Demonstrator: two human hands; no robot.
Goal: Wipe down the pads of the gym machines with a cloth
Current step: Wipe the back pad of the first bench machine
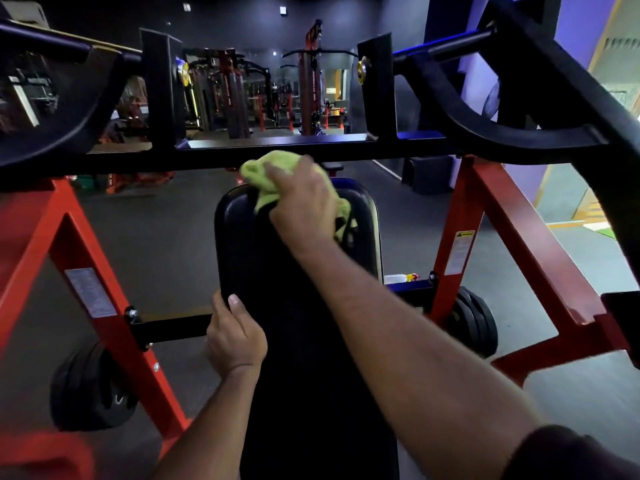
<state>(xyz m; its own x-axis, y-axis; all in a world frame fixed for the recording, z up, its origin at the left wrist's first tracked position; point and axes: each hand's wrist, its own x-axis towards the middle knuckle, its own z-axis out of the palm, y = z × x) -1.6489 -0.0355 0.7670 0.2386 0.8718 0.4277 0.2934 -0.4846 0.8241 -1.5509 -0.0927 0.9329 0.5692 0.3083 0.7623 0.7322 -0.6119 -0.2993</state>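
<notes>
Head view: a person's right hand (304,199) presses a bunched green cloth (263,169) onto the top of a black pad (242,244), fingers curled over it, while the left hand (235,336) grips the pad's left edge. A black crossbar (207,159) sits just above the cloth; a wide upward stroke could knock knuckles against it. Loose folds hanging on the right may leave patches unwiped.

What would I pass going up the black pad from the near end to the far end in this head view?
Left hand gripping the pad edge → right hand holding the green cloth at the pad's far end → black crossbar.
</notes>
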